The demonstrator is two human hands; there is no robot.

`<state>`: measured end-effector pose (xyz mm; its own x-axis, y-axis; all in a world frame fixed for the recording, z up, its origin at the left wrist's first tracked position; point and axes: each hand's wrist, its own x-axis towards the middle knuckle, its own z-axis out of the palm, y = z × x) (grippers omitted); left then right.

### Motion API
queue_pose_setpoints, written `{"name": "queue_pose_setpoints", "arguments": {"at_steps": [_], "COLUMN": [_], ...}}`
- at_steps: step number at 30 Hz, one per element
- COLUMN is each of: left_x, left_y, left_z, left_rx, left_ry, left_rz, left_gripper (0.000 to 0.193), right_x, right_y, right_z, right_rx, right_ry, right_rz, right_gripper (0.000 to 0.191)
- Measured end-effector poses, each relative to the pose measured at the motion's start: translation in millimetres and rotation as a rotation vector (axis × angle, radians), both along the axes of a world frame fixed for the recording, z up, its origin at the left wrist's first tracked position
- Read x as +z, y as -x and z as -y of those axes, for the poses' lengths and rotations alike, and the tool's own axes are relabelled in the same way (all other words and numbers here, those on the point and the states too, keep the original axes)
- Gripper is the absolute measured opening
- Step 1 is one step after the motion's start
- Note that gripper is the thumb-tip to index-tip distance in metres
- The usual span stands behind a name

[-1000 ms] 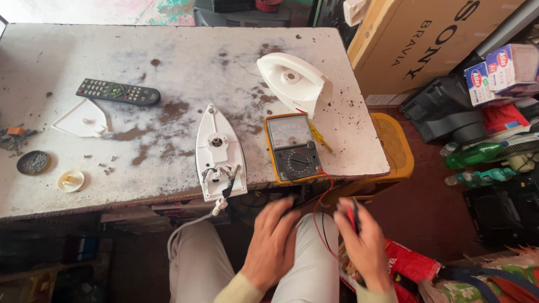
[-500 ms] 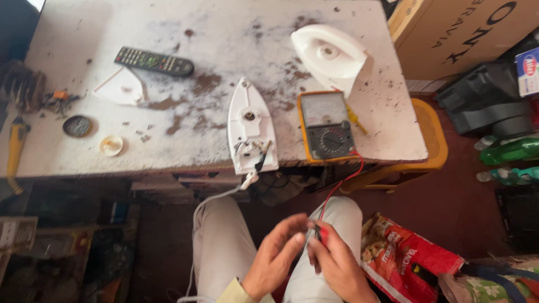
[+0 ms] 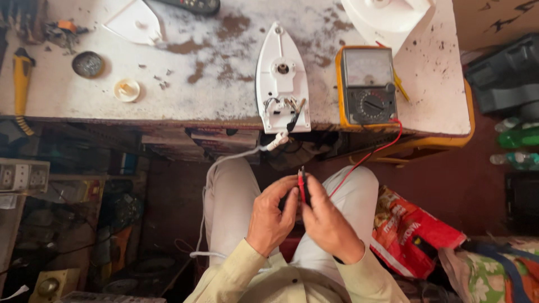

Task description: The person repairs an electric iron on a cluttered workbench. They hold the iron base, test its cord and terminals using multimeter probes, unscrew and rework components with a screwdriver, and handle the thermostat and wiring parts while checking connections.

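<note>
Head camera looked down on both hands raised together over the lap. The left hand (image 3: pixel 273 216) and right hand (image 3: pixel 325 219) faced each other, fingers curled and pinched around the red probe (image 3: pixel 301 185), upright between them, below the table edge (image 3: pixel 168 112), its lead running to the multimeter (image 3: pixel 366 84) beside the opened iron (image 3: pixel 282 78).

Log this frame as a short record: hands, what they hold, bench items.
left hand: pinching the probes, over the lap
right hand: on the same probes
probes: red and black, tips up, together
red lead: runs to the multimeter
bench: iron base, cord hanging off the edge
</note>
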<state>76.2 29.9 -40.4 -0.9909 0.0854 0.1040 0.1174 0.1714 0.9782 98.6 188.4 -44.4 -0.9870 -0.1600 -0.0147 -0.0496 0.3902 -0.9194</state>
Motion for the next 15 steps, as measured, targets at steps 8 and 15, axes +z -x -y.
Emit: {"name": "queue_pose_setpoints", "arguments": {"at_steps": [8, 15], "left_x": [-67.4, -100.6], "left_y": [-54.9, -106.9], "left_z": [-35.7, -115.7], "left_rx": [-1.011, -1.339], "left_ry": [0.245, 0.741], "left_rz": [0.242, 0.137], "left_gripper": [0.026, 0.042], "right_x": [3.7, 22.1], "right_y": [-9.7, -50.5], "right_z": [-98.3, -129.8], "right_rx": [-0.361, -0.429], "right_ry": [0.21, 0.368], "right_rz": [0.272, 0.297], "right_gripper": [0.026, 0.024]}}
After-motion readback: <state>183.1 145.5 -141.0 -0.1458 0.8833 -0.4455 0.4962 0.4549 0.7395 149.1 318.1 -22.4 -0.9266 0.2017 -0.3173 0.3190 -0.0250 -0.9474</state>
